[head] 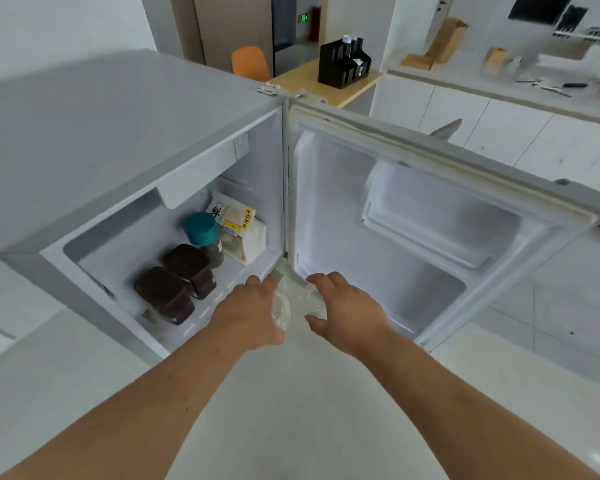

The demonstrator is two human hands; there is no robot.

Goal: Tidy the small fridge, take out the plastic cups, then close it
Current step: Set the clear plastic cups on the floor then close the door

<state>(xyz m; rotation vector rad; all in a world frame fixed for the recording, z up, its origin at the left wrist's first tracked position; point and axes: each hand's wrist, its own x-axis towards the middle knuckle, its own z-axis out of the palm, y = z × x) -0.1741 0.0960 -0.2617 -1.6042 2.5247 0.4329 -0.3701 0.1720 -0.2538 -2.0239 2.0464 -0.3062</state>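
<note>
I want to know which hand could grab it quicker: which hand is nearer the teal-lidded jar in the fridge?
Left. The left hand is at the fridge's front edge, below and right of the teal-lidded jar; the right hand is farther right, by the open door.

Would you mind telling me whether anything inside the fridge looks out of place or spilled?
Nothing looks spilled. The two dark jars, the teal-lidded bottle and the bread packet stand upright on the fridge shelf. The only oddity is the clear plastic cups, held between left hand and right hand at the open door's hinge.
</note>
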